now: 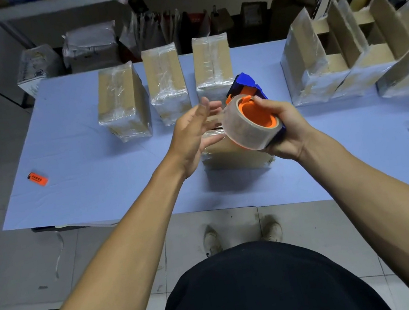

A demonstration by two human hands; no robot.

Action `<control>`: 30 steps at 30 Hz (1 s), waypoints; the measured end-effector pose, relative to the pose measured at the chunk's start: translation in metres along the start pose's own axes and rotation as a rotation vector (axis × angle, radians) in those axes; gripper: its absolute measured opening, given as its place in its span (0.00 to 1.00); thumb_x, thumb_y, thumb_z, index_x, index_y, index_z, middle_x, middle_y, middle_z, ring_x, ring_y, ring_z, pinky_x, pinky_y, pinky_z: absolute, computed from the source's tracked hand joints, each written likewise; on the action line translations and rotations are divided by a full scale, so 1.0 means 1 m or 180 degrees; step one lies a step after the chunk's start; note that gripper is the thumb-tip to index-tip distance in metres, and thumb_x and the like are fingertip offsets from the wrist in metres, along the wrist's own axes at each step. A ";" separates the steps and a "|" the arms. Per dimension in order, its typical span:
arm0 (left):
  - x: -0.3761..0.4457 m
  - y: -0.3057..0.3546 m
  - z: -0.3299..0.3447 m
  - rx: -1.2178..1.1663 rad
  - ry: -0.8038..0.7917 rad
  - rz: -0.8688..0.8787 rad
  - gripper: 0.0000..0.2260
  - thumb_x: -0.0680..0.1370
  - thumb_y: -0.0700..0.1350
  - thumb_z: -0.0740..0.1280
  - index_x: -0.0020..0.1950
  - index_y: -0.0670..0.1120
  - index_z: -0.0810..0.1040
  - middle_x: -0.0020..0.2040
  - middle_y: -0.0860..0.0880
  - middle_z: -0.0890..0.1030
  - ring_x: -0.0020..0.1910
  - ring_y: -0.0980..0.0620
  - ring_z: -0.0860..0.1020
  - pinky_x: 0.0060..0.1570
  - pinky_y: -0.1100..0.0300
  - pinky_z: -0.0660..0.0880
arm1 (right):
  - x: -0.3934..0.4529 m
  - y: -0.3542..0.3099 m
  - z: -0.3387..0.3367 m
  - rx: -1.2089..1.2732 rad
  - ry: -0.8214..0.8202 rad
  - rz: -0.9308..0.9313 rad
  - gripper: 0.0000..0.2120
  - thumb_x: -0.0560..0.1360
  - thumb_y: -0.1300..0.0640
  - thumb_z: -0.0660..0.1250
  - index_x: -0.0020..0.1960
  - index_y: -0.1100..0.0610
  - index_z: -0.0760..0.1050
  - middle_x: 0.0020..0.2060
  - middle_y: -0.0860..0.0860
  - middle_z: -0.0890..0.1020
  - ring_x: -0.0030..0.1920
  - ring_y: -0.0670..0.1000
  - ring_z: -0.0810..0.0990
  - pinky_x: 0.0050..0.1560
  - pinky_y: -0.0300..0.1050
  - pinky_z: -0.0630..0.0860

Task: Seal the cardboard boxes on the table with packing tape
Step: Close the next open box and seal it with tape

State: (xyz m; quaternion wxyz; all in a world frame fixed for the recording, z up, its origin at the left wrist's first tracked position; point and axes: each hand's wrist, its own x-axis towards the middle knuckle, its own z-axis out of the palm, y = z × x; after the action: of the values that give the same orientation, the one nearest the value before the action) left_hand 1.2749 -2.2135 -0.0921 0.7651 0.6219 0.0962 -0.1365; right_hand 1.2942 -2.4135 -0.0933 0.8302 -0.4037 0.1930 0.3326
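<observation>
sealed boxes behind, open boxes right

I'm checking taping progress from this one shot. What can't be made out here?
- Box under the hands: top hidden in the head view by the right hand and tape dispenser.
- Tape end: blurred behind the left hand.
- Orange lighter: print too small.
- Open boxes: cut off at the right edge.
</observation>
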 end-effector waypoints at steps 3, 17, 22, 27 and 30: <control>-0.004 -0.004 -0.002 0.0669 -0.0121 0.0356 0.10 0.79 0.50 0.70 0.58 0.50 0.83 0.57 0.47 0.85 0.57 0.47 0.82 0.57 0.49 0.81 | 0.001 -0.001 -0.003 -0.0024 0.0016 0.0013 0.11 0.74 0.49 0.70 0.48 0.54 0.86 0.50 0.53 0.85 0.47 0.54 0.84 0.48 0.48 0.81; 0.030 0.000 -0.028 0.0450 0.0413 -0.0161 0.06 0.81 0.39 0.68 0.49 0.45 0.84 0.37 0.53 0.85 0.25 0.59 0.72 0.28 0.67 0.72 | -0.001 -0.009 -0.008 -0.1631 -0.0207 -0.0052 0.10 0.76 0.54 0.68 0.53 0.59 0.79 0.42 0.54 0.82 0.35 0.46 0.82 0.34 0.37 0.77; 0.032 0.011 -0.051 -0.0325 -0.0348 -0.0761 0.09 0.80 0.34 0.66 0.49 0.42 0.86 0.40 0.47 0.85 0.38 0.56 0.84 0.42 0.64 0.82 | -0.003 -0.021 -0.012 -0.2997 -0.0391 -0.0724 0.18 0.71 0.50 0.73 0.60 0.51 0.78 0.43 0.50 0.82 0.39 0.44 0.79 0.36 0.35 0.74; 0.031 0.019 -0.056 -0.0469 -0.0979 -0.0942 0.09 0.75 0.35 0.66 0.44 0.40 0.87 0.43 0.43 0.84 0.44 0.49 0.84 0.51 0.55 0.82 | -0.006 -0.022 -0.014 -0.3188 -0.0648 -0.0686 0.23 0.68 0.50 0.74 0.63 0.45 0.77 0.51 0.48 0.84 0.50 0.48 0.82 0.45 0.38 0.78; 0.036 0.018 -0.053 -0.0712 -0.0795 -0.1048 0.11 0.78 0.43 0.64 0.45 0.39 0.85 0.45 0.42 0.83 0.45 0.48 0.83 0.52 0.53 0.83 | -0.005 -0.021 -0.014 -0.3320 -0.0616 -0.0774 0.24 0.67 0.49 0.75 0.62 0.43 0.76 0.52 0.47 0.84 0.53 0.48 0.82 0.47 0.38 0.78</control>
State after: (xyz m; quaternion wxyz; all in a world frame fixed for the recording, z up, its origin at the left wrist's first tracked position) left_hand 1.3161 -2.1617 -0.0976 0.8026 0.4874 0.1154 -0.3239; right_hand 1.3049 -2.4363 -0.0869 0.5662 -0.7490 -0.1230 0.3214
